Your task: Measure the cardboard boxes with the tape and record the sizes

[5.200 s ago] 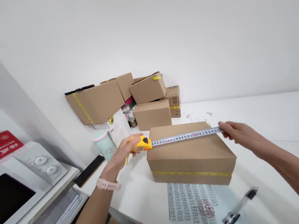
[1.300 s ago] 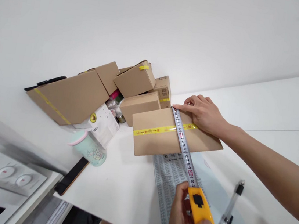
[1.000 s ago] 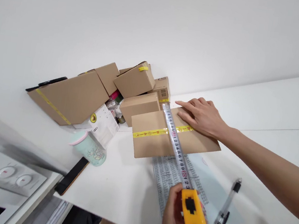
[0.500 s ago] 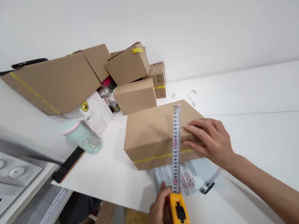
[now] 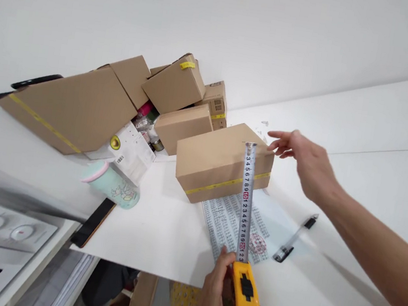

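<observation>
My left hand (image 5: 211, 301) is wrapped round a yellow tape measure (image 5: 246, 290) at the table's front edge. Its metal blade (image 5: 246, 204) is pulled out and points away from me, with its hooked tip in front of the cardboard box (image 5: 218, 157) in view. That box is closed, with yellow tape along its near side. By its right end is my right hand (image 5: 307, 162), raised, index finger stretched and the others loosely bent, holding nothing. Whether a fingertip touches the box I cannot tell. Below the blade lies a printed sheet (image 5: 217, 221), and right of it a pen (image 5: 295, 239).
Several cardboard boxes (image 5: 173, 85) are piled against the wall, a large one (image 5: 74, 104) leaning at left. A mint tumbler (image 5: 118, 186), a white avocado-print package (image 5: 131, 153) and a dark flat object (image 5: 93, 223) lie near the table's left edge. Below left is a dial panel (image 5: 7, 226).
The box has shifted away from me, uncovering more of the printed sheet and pen. My right hand has risen off its top to its right end. The tape measure stays extended in my left hand.
</observation>
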Demonstrator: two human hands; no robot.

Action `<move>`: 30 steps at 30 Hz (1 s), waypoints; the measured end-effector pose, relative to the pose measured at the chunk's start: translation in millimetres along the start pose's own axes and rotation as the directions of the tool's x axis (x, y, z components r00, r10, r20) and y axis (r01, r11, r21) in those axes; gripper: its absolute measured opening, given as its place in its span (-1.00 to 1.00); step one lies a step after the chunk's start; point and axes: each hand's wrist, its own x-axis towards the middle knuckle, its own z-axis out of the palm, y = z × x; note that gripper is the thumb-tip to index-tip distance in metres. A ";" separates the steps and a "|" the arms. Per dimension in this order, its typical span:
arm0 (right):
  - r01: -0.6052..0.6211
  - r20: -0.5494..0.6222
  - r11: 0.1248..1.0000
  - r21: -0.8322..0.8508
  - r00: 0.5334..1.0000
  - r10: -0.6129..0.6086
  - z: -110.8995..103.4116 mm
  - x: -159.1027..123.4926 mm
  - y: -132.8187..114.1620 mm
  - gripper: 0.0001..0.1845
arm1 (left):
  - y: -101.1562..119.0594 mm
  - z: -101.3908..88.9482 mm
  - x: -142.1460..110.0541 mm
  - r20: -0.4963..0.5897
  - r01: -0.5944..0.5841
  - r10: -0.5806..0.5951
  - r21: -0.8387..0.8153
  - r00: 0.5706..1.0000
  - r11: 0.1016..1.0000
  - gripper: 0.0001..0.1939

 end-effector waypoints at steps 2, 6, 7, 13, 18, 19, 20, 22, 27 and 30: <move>-0.077 0.114 0.988 0.133 0.992 0.062 -10.1 3.5 -19.0 -0.37 | -0.5 -1.1 0.8 -0.007 -0.056 0.056 0.031 0.998 0.998 0.05; -0.080 0.225 0.977 0.195 0.974 0.035 -18.0 2.7 -44.2 -0.58 | -0.5 -2.0 3.6 0.033 -0.115 0.112 0.115 0.993 0.987 0.05; -0.088 0.222 0.974 0.207 0.974 0.041 -18.8 0.9 -47.5 -0.63 | 0.0 -1.6 3.5 0.036 -0.111 0.107 0.133 0.994 0.985 0.05; -0.131 0.165 0.954 0.270 0.982 0.089 -23.3 -36.1 -47.9 -0.71 | 13.8 1.8 -8.0 -0.026 -0.039 0.042 0.102 0.999 0.994 0.22; -0.265 0.390 0.935 0.234 0.907 0.160 -3.1 -111.5 -32.7 -0.68 | 30.1 8.0 -11.9 -0.080 -0.106 0.107 0.010 0.991 0.994 0.41; -0.264 0.428 0.939 0.220 0.891 0.151 1.0 -124.4 -28.3 -0.68 | 32.7 8.4 -11.0 -0.101 -0.147 0.150 0.034 0.983 0.989 0.40; -0.239 0.441 0.955 0.177 0.886 0.141 3.1 -134.5 -22.9 -0.68 | 35.8 7.6 -9.4 -0.127 -0.191 0.199 0.069 0.972 0.979 0.37; -0.120 0.395 0.992 0.029 0.913 0.099 -0.6 -145.2 -8.5 -0.69 | 46.2 0.1 -3.4 -0.193 -0.279 0.310 0.173 0.931 0.945 0.29; 0.297 0.288 0.758 -0.581 0.946 -0.150 -48.6 -134.3 47.8 -0.68 | 110.9 -49.6 39.0 -0.263 -0.499 0.751 0.609 0.606 0.616 -0.02; 0.532 0.471 0.429 -0.730 0.846 -0.248 -72.7 -123.8 77.2 -0.51 | 158.3 -77.4 82.4 -0.158 -0.397 0.852 0.832 0.500 0.388 -0.29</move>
